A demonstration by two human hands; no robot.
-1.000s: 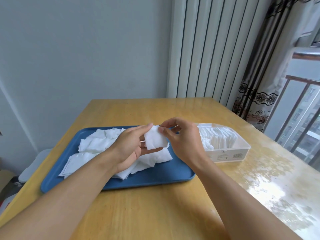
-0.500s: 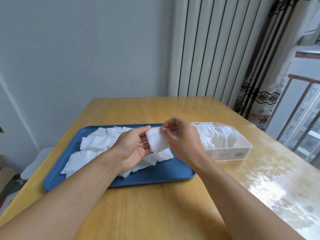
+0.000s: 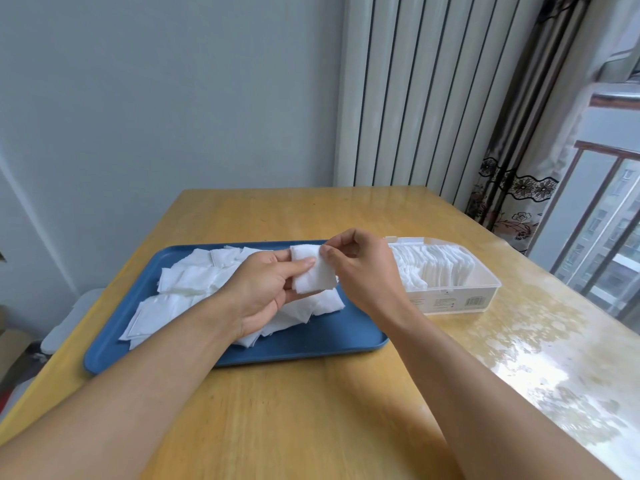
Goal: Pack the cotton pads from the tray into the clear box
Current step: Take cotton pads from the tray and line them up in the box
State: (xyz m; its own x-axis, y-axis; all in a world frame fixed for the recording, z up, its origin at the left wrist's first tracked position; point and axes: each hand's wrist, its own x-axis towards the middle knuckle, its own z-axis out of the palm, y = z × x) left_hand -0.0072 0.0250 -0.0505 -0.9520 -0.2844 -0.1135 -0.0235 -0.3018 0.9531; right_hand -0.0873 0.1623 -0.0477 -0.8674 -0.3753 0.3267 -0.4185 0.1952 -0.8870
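A blue tray [image 3: 311,344] lies on the wooden table with several loose white cotton pads [image 3: 188,280] heaped on it. Above the tray's right half, both hands hold one white pad [image 3: 313,277] in the air. My left hand [image 3: 266,289] grips its left side, thumb on top. My right hand [image 3: 360,268] pinches its upper right edge between thumb and forefinger. The clear box [image 3: 460,299] stands just right of the tray, with several pads [image 3: 436,265] standing upright in a row inside.
The wooden table [image 3: 311,410] has bare room in front of the tray and behind it. Its right part is glossy with window glare. A white radiator and a patterned curtain stand behind the table. A window with railings is at the right.
The held pad has risen slightly and turned more upright between my hands. My left thumb now lies across its face. Both hands stay above the tray.
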